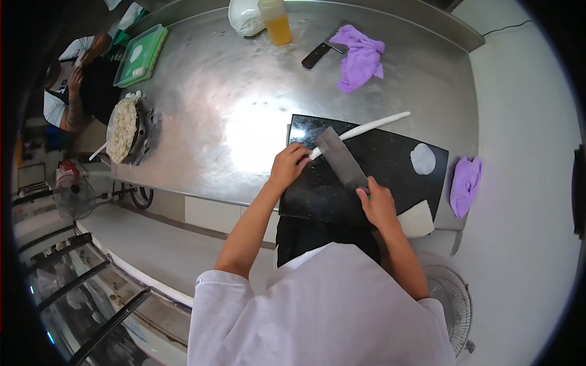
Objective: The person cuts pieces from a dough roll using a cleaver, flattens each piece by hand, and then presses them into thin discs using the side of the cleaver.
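Observation:
A long white dough roll (375,124) lies slanted across the black board (390,165), its far end reaching past the board's back edge. My left hand (291,163) pinches the roll's near left end. In my right hand (376,200) is the handle of a wide cleaver (342,160), whose blade crosses the roll just right of my left fingers. Whether the blade has cut through cannot be seen. A flat white dough round (423,159) rests on the board's right part. A pale folded cloth or dough sheet (417,219) lies at the front right corner.
On the steel table (201,122) are a bowl of filling (124,130), a green tray (141,56), a bottle of yellow liquid (276,24), a white bag (246,17), a black-handled tool (316,55) and purple cloths (361,60). Another person (76,85) is at the far left.

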The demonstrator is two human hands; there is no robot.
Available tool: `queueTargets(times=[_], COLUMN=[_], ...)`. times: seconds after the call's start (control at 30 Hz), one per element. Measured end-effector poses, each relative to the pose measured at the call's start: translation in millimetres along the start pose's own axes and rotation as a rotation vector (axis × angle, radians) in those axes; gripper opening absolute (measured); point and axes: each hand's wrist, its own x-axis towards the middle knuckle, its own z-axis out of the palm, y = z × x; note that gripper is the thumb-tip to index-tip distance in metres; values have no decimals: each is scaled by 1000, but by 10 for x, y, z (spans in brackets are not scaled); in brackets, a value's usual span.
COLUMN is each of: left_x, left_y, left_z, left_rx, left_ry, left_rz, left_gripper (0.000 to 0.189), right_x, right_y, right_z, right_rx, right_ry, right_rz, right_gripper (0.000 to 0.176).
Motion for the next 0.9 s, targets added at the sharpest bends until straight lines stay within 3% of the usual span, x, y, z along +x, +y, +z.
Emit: queueTargets(times=[0.1, 0.17, 0.27, 0.37, 0.43, 0.53, 0.63, 0.77, 0.8, 0.9], left_x=[32, 45, 28, -18, -1, 4, -8, -157, -218, -308], left_y=[-112, -96, -129, -84, 5, 78, 124, -127, -210, -315], left_z=[57, 79, 131, 141, 211, 164, 46, -53, -62, -241], left_rx=[1, 33, 79, 79, 11, -11, -51, -346, -415, -558], left_ry=[-10, 44, 66, 86, 174, 233, 384, 368, 319, 235], left_rz=[6, 85, 189, 151, 17, -28, -54, -104, -194, -299], left_gripper=[36, 46, 44, 34, 21, 13, 13, 13, 17, 27], right_x=[-19, -7, -36, -115, -118, 12, 116, -72, -167, -403], right_y=[38, 18, 84, -144, -261, -458, -569, -703, -730, -570], right_z=[28, 27, 232, 493, 681, 814, 866, 1060, 1108, 1416], right_rx=[-28, 24, 35, -44, -47, -7, 71, 231, 274, 428], right_ry=[46, -38, -76, -62, -49, 27, 28, 222, 309, 383], right_rz=[-51, -20, -79, 56, 87, 102, 71, 45, 60, 244], right_gripper=[34, 44, 49, 49, 47, 43, 43, 44, 44, 43])
